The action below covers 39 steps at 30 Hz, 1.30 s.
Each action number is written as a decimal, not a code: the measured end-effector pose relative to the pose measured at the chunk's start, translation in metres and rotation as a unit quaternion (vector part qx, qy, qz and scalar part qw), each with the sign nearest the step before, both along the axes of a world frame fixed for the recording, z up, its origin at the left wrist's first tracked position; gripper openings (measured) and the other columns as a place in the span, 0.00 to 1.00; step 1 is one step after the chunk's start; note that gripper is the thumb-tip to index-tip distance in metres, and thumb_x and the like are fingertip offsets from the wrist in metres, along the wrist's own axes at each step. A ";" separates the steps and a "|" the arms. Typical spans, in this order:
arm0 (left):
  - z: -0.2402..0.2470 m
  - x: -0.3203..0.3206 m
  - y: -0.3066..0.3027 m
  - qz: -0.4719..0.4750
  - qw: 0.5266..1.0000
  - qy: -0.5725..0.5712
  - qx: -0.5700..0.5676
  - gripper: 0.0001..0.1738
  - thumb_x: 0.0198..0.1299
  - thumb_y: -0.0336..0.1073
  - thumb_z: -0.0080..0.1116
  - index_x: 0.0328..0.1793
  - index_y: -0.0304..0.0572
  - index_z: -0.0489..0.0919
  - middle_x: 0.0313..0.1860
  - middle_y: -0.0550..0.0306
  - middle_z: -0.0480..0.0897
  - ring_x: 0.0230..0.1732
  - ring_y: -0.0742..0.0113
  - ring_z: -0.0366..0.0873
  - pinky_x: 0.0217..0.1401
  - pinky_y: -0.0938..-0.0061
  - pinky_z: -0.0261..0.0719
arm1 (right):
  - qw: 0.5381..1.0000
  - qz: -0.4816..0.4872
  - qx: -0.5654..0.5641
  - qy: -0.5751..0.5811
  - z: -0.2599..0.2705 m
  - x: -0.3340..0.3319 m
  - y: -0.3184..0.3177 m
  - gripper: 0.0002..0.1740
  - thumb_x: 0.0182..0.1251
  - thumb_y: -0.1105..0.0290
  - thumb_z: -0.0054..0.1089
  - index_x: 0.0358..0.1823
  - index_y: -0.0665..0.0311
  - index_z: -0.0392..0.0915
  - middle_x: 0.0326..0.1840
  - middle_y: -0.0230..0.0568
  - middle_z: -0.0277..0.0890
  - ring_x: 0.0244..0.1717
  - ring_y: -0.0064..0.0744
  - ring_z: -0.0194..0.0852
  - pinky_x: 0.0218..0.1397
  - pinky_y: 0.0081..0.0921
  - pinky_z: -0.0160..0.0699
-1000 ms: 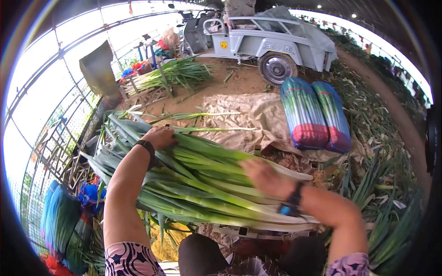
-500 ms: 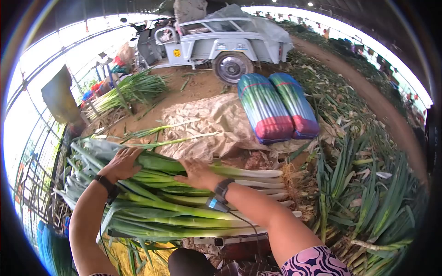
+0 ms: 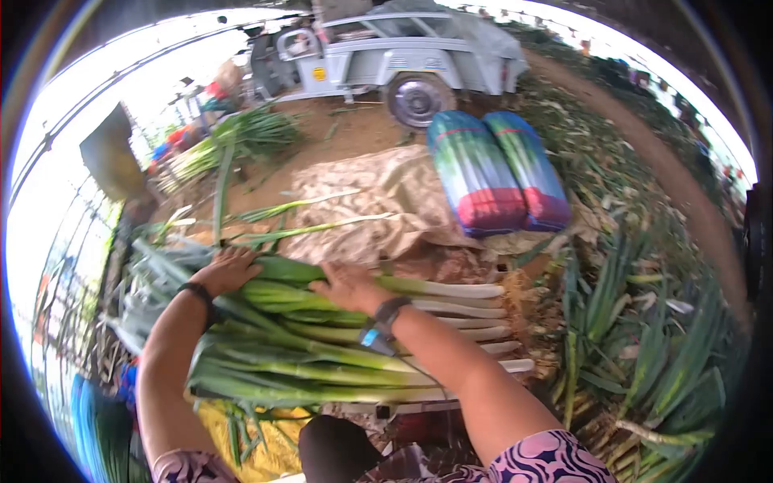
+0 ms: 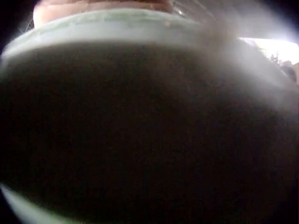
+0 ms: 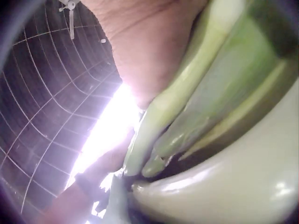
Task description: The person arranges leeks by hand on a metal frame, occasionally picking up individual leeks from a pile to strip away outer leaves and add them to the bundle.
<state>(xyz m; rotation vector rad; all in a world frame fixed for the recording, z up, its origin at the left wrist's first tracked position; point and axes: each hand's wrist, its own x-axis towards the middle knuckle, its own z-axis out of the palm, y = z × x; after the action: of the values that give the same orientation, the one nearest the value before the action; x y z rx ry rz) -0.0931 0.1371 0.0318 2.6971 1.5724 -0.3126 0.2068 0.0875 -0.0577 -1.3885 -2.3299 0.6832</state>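
Note:
Long leeks [image 3: 322,370] lie side by side in a wide pile, leaves to the left and white stems to the right in the head view. My left hand [image 3: 229,272] rests on the leafy part at the pile's far edge. To its right, my right hand [image 3: 350,287] lies on the green part near the stems, fingers pointing left and relaxed. Close up in the right wrist view, the hand [image 5: 145,46] touches a green stalk [image 5: 173,100]; its fingertips are hidden. The left wrist view is mostly dark, with part of the left hand [image 4: 98,7] along the top.
Two wrapped leek bundles [image 3: 475,173] lie on a beige cloth [image 3: 346,177] beyond the pile, near a grey cart [image 3: 394,60]. Loose leeks [image 3: 668,354] cover the ground at right. More leeks [image 3: 241,137] lie at back left, and a yellow sack [image 3: 270,451] below.
My right hand has moved left from the white stems to the green part, closer to my left hand, which stays on the leaves. The head view has shifted, then settled.

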 end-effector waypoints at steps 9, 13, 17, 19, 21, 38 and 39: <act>0.052 0.018 -0.032 0.095 0.995 0.037 -0.003 0.34 0.72 0.61 0.38 0.74 0.47 0.65 0.73 0.53 0.67 0.75 0.53 0.60 0.75 0.51 0.54 | 1.000 -0.020 0.006 -0.004 0.004 0.011 -0.006 0.41 0.71 0.35 0.36 0.75 0.53 0.55 0.77 0.49 0.55 0.78 0.49 0.49 0.80 0.44 0.45; 0.050 0.004 -0.036 0.113 0.993 0.038 -0.019 0.34 0.72 0.61 0.38 0.75 0.48 0.65 0.73 0.54 0.68 0.75 0.55 0.61 0.76 0.51 0.53 | 1.000 -0.019 -0.012 -0.019 0.010 0.012 -0.011 0.41 0.71 0.34 0.34 0.76 0.53 0.54 0.78 0.49 0.54 0.78 0.49 0.48 0.80 0.44 0.44; 0.034 -0.009 -0.027 0.124 0.991 0.029 -0.034 0.36 0.71 0.63 0.35 0.75 0.49 0.65 0.74 0.54 0.68 0.76 0.55 0.60 0.76 0.52 0.52 | 0.999 -0.021 -0.004 -0.029 -0.001 0.010 -0.005 0.42 0.71 0.34 0.34 0.76 0.54 0.54 0.78 0.49 0.54 0.78 0.50 0.48 0.80 0.44 0.43; 0.024 -0.011 -0.019 0.138 0.989 0.032 -0.051 0.36 0.70 0.64 0.35 0.74 0.50 0.67 0.73 0.52 0.69 0.75 0.53 0.61 0.75 0.51 0.55 | 1.000 -0.018 -0.002 -0.021 -0.001 0.011 -0.006 0.42 0.71 0.34 0.35 0.76 0.54 0.55 0.77 0.49 0.55 0.78 0.51 0.49 0.80 0.45 0.43; 0.023 -0.007 -0.014 0.150 0.986 0.037 -0.061 0.37 0.69 0.65 0.34 0.73 0.51 0.68 0.72 0.51 0.69 0.75 0.51 0.62 0.74 0.51 0.57 | 1.000 -0.016 0.005 -0.018 0.000 0.012 -0.004 0.42 0.71 0.34 0.35 0.76 0.54 0.55 0.77 0.50 0.56 0.77 0.51 0.50 0.80 0.46 0.44; 0.019 0.004 -0.010 0.099 0.986 0.126 0.035 0.27 0.69 0.57 0.45 0.69 0.58 0.73 0.67 0.39 0.68 0.67 0.40 0.67 0.65 0.53 0.71 | 0.998 -0.023 -0.037 -0.038 0.001 0.008 0.000 0.45 0.69 0.32 0.34 0.78 0.53 0.49 0.80 0.49 0.49 0.80 0.54 0.42 0.80 0.48 0.40; 0.024 0.004 -0.010 0.073 0.988 0.136 0.028 0.27 0.69 0.57 0.45 0.70 0.58 0.72 0.66 0.38 0.68 0.66 0.40 0.68 0.65 0.53 0.71 | 0.998 -0.029 -0.041 -0.042 0.007 0.008 -0.004 0.45 0.69 0.32 0.34 0.79 0.52 0.49 0.80 0.49 0.48 0.80 0.54 0.41 0.80 0.48 0.40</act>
<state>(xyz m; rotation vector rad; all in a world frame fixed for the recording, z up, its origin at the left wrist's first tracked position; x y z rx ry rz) -0.0896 0.1269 0.0553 2.6517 1.8611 -0.6681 0.2152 0.0835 -0.0504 -1.5427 -2.3383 0.7235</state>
